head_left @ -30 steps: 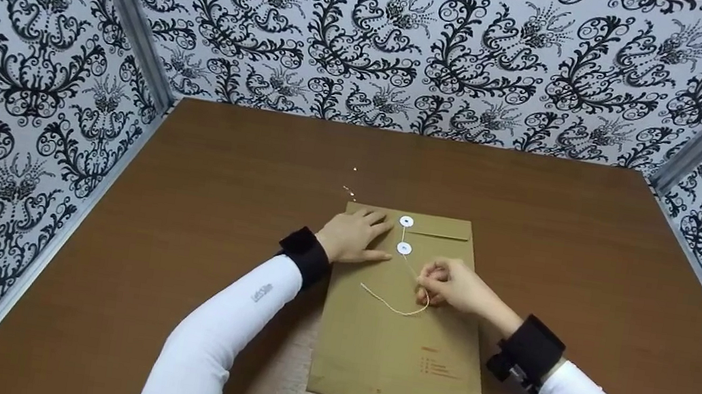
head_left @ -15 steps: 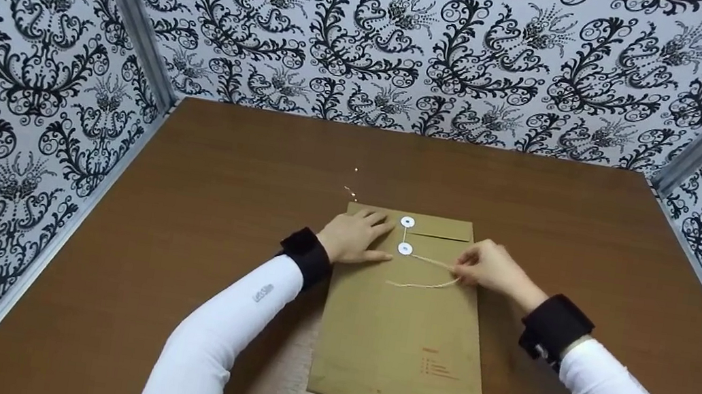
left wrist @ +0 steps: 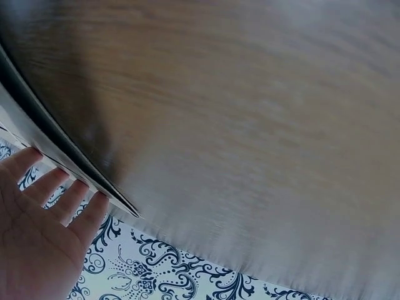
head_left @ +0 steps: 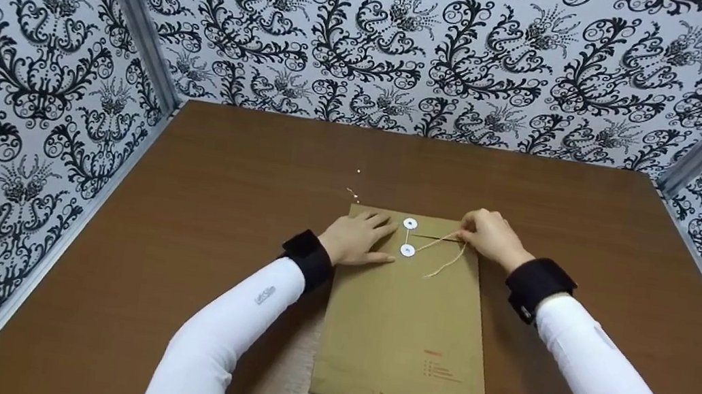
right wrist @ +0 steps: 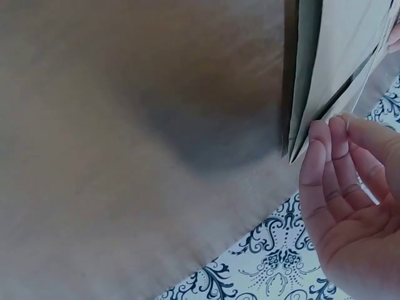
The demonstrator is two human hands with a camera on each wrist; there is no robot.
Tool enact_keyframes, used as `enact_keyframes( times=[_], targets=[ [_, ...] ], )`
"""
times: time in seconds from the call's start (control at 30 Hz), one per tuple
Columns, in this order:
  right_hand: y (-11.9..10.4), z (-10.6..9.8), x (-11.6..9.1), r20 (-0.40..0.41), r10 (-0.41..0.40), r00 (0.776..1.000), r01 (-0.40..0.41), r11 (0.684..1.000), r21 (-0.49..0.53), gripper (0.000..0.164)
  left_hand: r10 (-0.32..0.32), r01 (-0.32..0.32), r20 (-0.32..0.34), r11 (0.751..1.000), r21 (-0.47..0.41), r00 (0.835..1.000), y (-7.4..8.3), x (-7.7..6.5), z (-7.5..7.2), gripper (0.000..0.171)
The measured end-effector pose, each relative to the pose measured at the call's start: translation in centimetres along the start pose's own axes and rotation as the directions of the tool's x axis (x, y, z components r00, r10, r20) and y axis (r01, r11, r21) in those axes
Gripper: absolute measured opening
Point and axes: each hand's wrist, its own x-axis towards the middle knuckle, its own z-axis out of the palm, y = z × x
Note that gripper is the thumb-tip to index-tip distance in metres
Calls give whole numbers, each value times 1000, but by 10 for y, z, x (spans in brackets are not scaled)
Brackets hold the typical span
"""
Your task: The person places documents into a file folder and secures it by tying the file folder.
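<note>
A brown paper envelope (head_left: 405,321) lies flat with its flap at the far end. Two white button discs sit one above the other on it, the upper disc (head_left: 410,223) on the flap and the lower disc (head_left: 407,250) on the body, with string running between them. My left hand (head_left: 355,239) rests with spread fingers on the envelope's upper left. In the left wrist view its straight fingers (left wrist: 59,190) touch the paper. My right hand (head_left: 493,236) pinches the string (head_left: 439,242) near the flap's right edge, pulling it taut from the lower disc; the loose end hangs down.
The brown wooden table (head_left: 246,162) surrounds the envelope. Small white scraps (head_left: 353,193) lie just beyond its upper left corner. Patterned walls (head_left: 373,42) stand at the back and both sides.
My right hand has moved with the string from below the lower disc, out to the right, then up beside the flap. My left hand stays where it was.
</note>
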Motion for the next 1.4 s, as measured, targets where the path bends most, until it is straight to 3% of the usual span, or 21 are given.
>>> enact_keyframes(
  times=[0.57,0.83,1.4],
  targets=[
    [-25,18,41,-17,-37,999,36,997,-73,13,-2,2,15,1000,-12,1000,-2,-1,1,73],
    [-34,25,51,-43,-44,998,40,994,-100,13,8,-8,12,1000,-15,1000,-1,-1,-3,72],
    [-57,37,62,2,-46,999,46,992,-116,13,27,-28,-30,999,-31,999,-3,-1,2,72]
  ],
)
